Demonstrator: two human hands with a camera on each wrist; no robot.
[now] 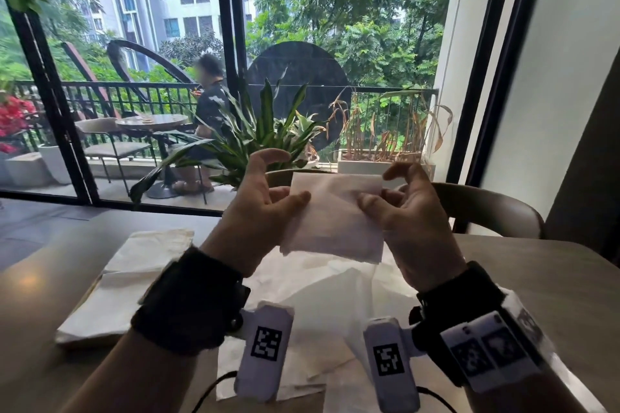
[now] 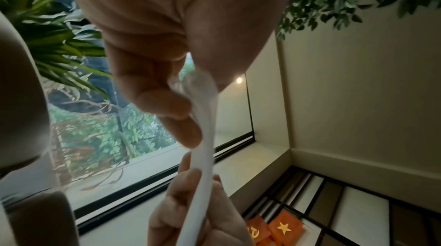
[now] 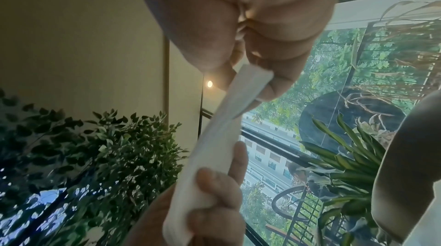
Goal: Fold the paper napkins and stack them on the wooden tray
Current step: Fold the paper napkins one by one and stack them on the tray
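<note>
A folded white paper napkin [image 1: 330,216] hangs in the air above the table, held between both hands. My left hand [image 1: 268,201] pinches its left edge with thumb and fingers, and my right hand [image 1: 396,208] pinches its right edge. In the left wrist view the napkin [image 2: 205,136] shows edge-on between my fingers. The right wrist view shows the napkin [image 3: 214,146] the same way, with the other hand gripping its far end. A stack of napkins [image 1: 131,282] lies on the table at the left. Loose unfolded napkins [image 1: 318,305] lie under my hands. No wooden tray is clearly visible.
The round brown table [image 1: 553,295] fills the foreground. A chair back [image 1: 496,208] stands beyond it on the right. Potted plants [image 1: 265,131] sit by the glass wall. Outside on the terrace a person [image 1: 208,104] sits at a small table.
</note>
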